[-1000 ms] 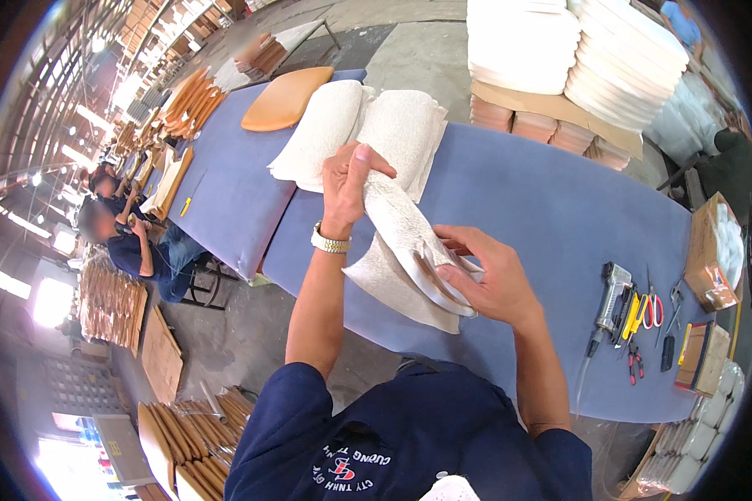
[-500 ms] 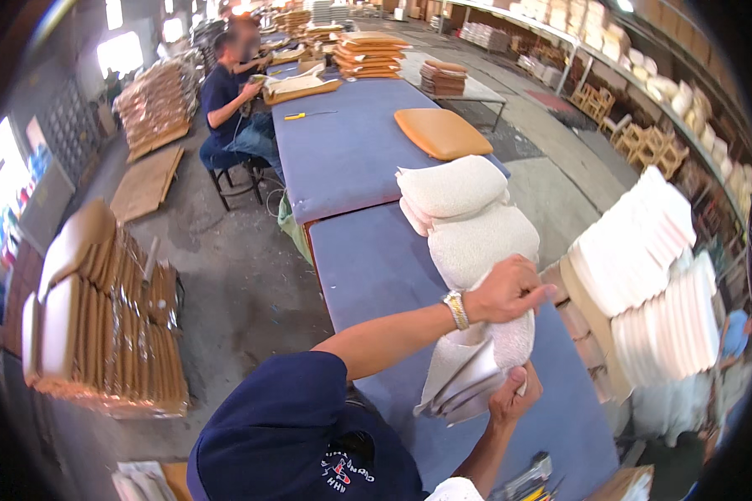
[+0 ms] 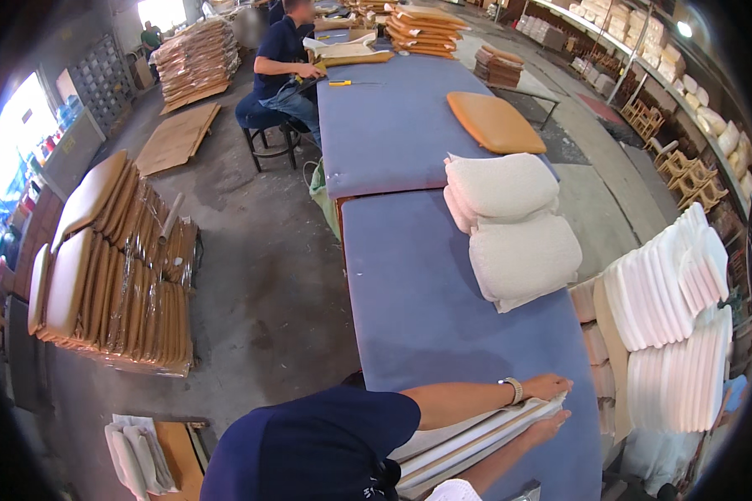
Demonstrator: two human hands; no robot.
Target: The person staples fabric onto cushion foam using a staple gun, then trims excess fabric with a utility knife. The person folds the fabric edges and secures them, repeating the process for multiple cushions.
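Near the front of the blue padded table, I hold a seat cushion (image 3: 485,442) tilted up with its edge toward me. A cream fabric cover borders its white layers and a thin tan strip. My left hand (image 3: 547,387), with a watch on the wrist, is closed on the cushion's far right end. Just below, my right hand (image 3: 546,427) grips the same end from the other side; its fingertips are partly hidden. My sleeve and body cover the cushion's left end. Beyond my hands lie cream textured cushions (image 3: 526,257) in two adjoining piles.
A tan seat pad (image 3: 495,123) lies farther along the blue table (image 3: 426,292). Brown cushions in plastic (image 3: 125,292) stand on the floor at left. White pads (image 3: 673,367) are stacked beside the table at right. A co-worker (image 3: 284,67) sits at the table's far left side.
My hands have moved nearer to me, away from the cream piles. The fabric-covered piece, draped and loose before, is now tilted with its layered edge showing. The view has shifted.
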